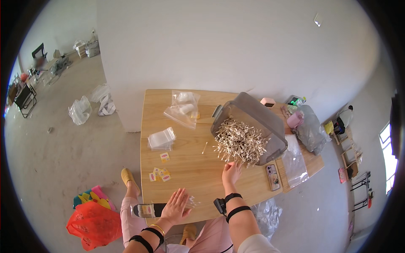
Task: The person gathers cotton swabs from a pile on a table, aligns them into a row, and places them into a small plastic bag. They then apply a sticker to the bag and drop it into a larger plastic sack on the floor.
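Observation:
A grey plastic bin [263, 114] lies tipped on its side, with a heap of cotton swabs [240, 141] spilling out of its mouth onto the table. At the near edge of this heap my right hand [231, 172] is closed, its fingertips pinching among the swabs. My left hand [176, 205] lies flat with fingers stretched out, close to the table's front edge. Beneath and beside it are a black strip [159, 209] and a small clear bag with a label [145, 210]. A few loose swabs [193, 202] stick out past its fingers.
On the wooden table [198, 164] lie small yellow-and-white labels [160, 174], stacked clear bags [162, 138], a larger clear bag [184, 109] and a phone [273, 177]. A pink cup [295, 119] stands near a grey plastic bag [311, 130]. A red bag [93, 225] sits on the floor.

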Demonstrator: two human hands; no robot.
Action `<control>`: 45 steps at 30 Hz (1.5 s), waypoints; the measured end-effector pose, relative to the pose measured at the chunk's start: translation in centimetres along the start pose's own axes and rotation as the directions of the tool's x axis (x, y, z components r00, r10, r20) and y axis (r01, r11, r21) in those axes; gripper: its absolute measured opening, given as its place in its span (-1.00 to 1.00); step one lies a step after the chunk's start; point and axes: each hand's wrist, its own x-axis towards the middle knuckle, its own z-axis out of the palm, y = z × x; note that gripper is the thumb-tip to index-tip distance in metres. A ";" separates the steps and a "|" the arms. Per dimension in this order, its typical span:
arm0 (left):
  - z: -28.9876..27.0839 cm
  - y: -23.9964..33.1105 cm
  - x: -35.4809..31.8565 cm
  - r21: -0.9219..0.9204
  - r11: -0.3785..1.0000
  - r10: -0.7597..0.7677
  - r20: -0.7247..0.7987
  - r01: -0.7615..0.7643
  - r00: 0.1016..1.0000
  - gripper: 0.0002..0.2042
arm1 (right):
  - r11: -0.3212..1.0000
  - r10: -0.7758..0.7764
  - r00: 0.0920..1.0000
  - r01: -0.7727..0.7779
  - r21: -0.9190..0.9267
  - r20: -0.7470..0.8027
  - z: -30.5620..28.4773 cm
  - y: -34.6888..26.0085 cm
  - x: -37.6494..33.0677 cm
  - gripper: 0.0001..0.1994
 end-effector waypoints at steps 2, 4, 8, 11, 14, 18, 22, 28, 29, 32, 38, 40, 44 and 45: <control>-0.1 0.2 0.0 0.012 1.000 -0.001 0.006 0.001 1.000 -0.32 | 0.998 -0.057 0.996 0.057 0.006 -0.068 -0.6 0.8 -1.3 -0.81; 0.1 0.1 0.1 -0.002 1.000 0.001 0.019 0.000 1.000 -0.33 | 0.991 -0.117 0.993 0.119 0.061 -0.035 -1.0 1.2 -3.0 -0.86; 0.6 -0.3 -0.6 0.087 0.996 -0.015 0.017 0.013 1.000 -0.32 | 0.928 -0.351 0.932 0.331 0.172 0.097 -3.1 -0.9 -8.5 -0.87; 0.9 0.0 -0.3 0.100 0.995 0.003 0.001 -0.003 1.000 -0.30 | 0.837 -0.522 0.846 0.483 0.257 0.109 -4.0 -2.6 -11.6 -0.88; 0.6 0.5 -0.3 0.159 0.987 -0.020 0.004 0.019 1.000 -0.26 | 0.745 -0.639 0.742 0.533 0.401 0.203 -4.9 -4.3 -14.0 -0.88; 0.9 0.6 -0.5 0.251 0.967 -0.054 0.047 0.041 0.997 -0.24 | 0.711 -0.632 0.758 0.486 0.508 0.160 -6.0 -5.1 -14.5 -0.84; 1.3 0.4 -0.6 0.246 0.968 -0.055 0.030 0.046 0.998 -0.24 | 0.784 -0.559 0.814 0.457 0.419 0.159 -6.8 -2.2 -13.4 -0.85; 2.0 -0.2 -1.1 0.154 0.987 -0.024 -0.077 0.036 0.997 -0.23 | 0.844 -0.506 0.836 0.428 0.324 0.214 -5.5 -2.0 -13.1 -0.90; 1.9 -0.2 -1.1 0.153 0.987 -0.028 -0.072 0.039 0.997 -0.23 | 0.848 -0.499 0.838 0.419 0.326 0.221 -5.2 -2.7 -13.2 -0.91; 1.3 0.2 -0.7 0.106 0.993 -0.054 -0.053 0.059 0.997 -0.23 | 0.824 -0.545 0.791 0.443 0.353 0.279 -4.6 -4.6 -14.1 -0.91; 1.1 0.2 -0.7 0.138 0.989 -0.049 -0.045 0.055 0.998 -0.23 | 0.725 -0.543 0.818 0.345 0.596 0.188 -5.6 -5.0 -15.1 -0.83; 1.5 -0.2 -1.0 0.035 0.998 -0.058 -0.075 0.060 0.996 -0.23 | 0.735 -0.488 0.856 0.298 0.609 0.171 -6.3 -5.0 -16.2 -0.79; 1.3 1.2 -2.3 -0.031 0.994 -0.101 0.072 0.104 0.992 -0.23 | 0.717 -0.466 0.860 0.229 0.659 0.209 -6.7 -5.1 -18.7 -0.70; 1.6 1.6 -2.9 -0.017 0.996 -0.085 0.028 0.085 0.996 -0.24 | 0.700 -0.466 0.855 0.199 0.686 0.228 -6.8 -5.8 -19.0 -0.70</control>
